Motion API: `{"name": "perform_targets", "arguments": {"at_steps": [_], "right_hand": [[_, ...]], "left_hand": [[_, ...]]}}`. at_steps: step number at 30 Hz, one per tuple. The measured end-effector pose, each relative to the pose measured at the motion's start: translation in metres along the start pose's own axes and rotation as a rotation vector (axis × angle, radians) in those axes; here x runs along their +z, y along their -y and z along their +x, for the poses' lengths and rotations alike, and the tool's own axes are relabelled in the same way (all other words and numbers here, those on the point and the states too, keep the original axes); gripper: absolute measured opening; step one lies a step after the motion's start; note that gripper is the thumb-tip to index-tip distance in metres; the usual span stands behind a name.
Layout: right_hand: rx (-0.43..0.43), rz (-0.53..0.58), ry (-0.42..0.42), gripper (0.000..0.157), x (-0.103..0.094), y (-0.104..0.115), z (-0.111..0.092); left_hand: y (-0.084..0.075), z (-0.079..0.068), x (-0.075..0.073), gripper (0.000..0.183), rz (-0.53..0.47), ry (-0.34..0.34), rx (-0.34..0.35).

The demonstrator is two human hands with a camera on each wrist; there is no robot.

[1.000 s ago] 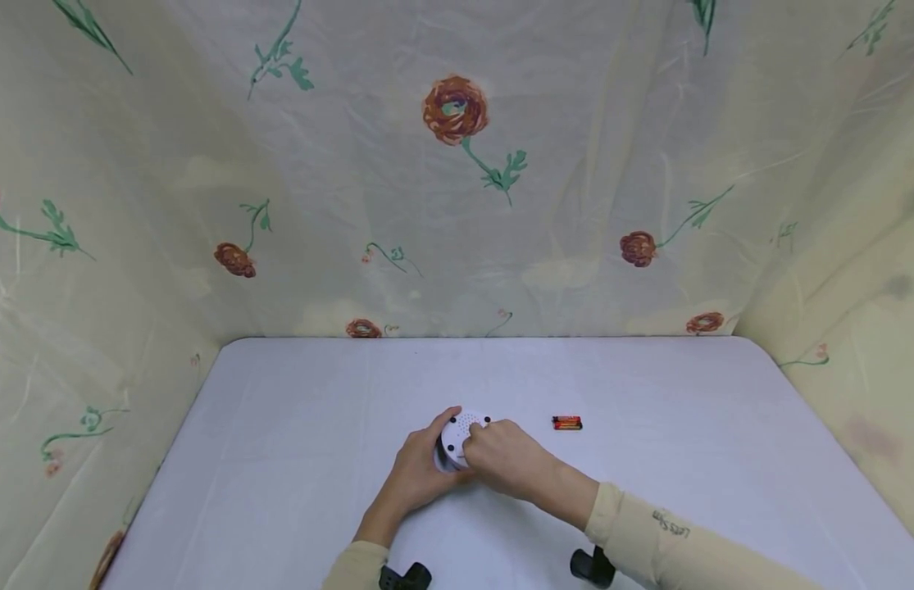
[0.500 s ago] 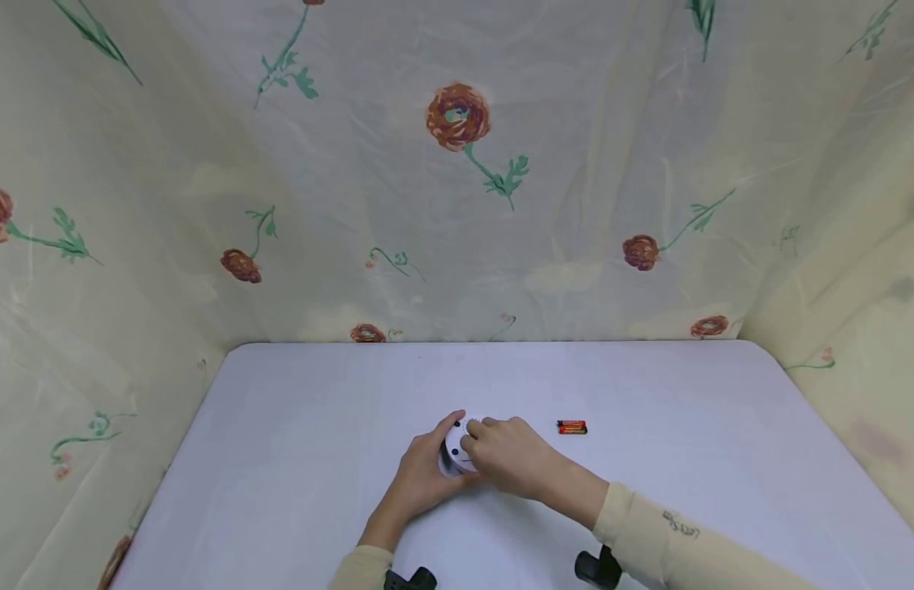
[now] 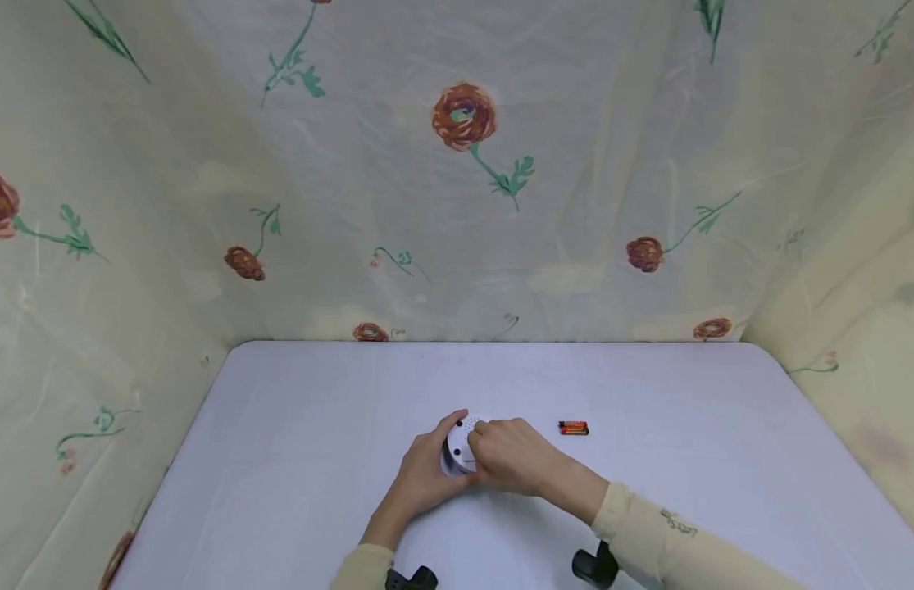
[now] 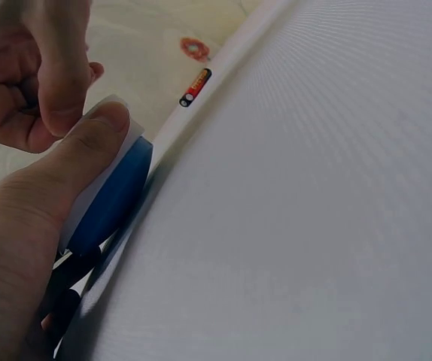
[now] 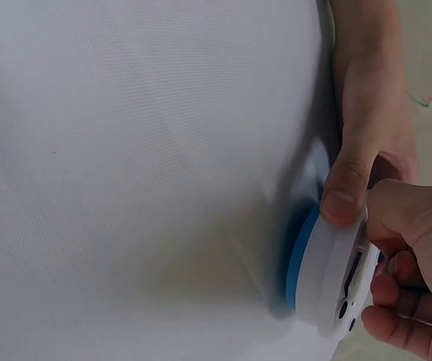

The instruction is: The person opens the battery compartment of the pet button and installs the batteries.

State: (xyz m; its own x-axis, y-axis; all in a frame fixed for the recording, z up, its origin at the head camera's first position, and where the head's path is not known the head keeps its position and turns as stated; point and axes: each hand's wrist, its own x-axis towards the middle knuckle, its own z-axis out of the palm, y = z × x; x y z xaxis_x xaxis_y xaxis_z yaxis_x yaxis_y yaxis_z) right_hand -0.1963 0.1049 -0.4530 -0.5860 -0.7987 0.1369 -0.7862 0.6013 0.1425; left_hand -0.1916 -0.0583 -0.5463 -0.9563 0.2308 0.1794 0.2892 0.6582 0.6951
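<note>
Left hand (image 3: 425, 474) curled round a circular white-and-blue device (image 5: 320, 274) near the middle of the tabletop (image 3: 316, 434), while the right hand (image 3: 514, 456) met its white face (image 3: 463, 438) from four o'clock with bent fingers; whether those pinched anything could not be told. At three o'clock from the device, apart from both hands, two batteries (image 3: 573, 425) lay loose side by side. The work seemed only partway: the device held, its face being handled, the batteries outside it and untouched.
</note>
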Motion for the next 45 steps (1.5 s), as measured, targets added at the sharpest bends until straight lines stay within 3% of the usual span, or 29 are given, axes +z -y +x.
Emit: {"name": "perform_targets", "arguments": {"at_steps": [9,20,30,45], "right_hand": [[0.019,0.068,0.007,0.010,0.0001,0.0000,0.0013],[0.022,0.069,0.093,0.008,-0.0083,-0.0020,0.0008],[0.019,0.018,0.023,0.011,-0.0052,0.0002,-0.0024],[0.046,0.031,-0.023,0.011,-0.0073,-0.0030,-0.0081]], "left_hand": [[0.0019,-0.0027,0.0001,0.085,0.001,-0.003,0.001],[0.0042,-0.0039,-0.0002,0.089,-0.028,-0.015,0.013],[-0.0001,-0.0008,0.0007,0.087,-0.003,0.000,-0.007],[-0.0007,0.0003,0.0011,0.090,-0.016,0.011,-0.019]]}}
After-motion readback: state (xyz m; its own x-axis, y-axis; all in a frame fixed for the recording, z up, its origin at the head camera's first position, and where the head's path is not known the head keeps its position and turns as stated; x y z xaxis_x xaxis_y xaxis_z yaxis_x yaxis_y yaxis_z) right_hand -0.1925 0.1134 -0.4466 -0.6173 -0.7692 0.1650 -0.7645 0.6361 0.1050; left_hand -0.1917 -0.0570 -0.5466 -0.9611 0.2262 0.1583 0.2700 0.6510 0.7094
